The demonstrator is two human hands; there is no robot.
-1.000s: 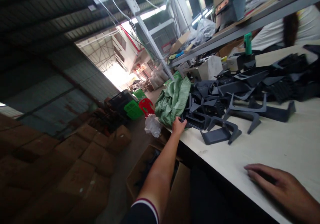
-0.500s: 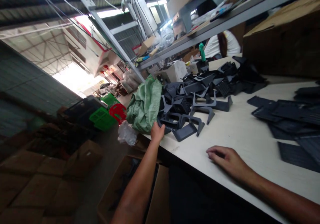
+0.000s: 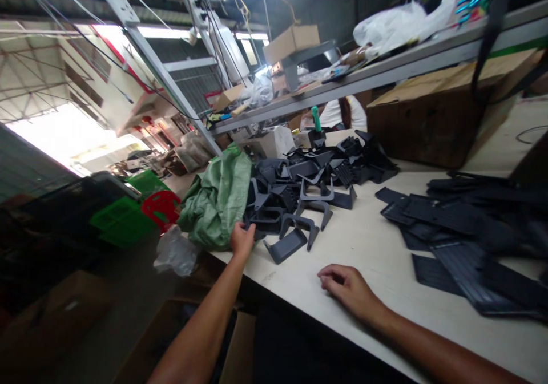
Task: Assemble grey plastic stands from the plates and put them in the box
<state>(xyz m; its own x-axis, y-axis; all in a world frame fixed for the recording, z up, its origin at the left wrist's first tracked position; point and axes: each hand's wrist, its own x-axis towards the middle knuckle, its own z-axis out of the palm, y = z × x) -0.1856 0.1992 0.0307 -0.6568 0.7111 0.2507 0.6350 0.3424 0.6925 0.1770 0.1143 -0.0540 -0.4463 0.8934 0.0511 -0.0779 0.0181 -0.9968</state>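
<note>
Crowding the left hand (image 3: 242,240): green sack (image 3: 216,201), dark plastic brackets (image 3: 299,195).

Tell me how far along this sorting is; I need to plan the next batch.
Done: flat dark panels lie apart on the right of the table. In hand: the left hand grips a part at the edge of the heap of grey brackets beside the green sack; the right hand rests flat on the table, holding nothing. Left: most of the heap looks untouched.
</note>
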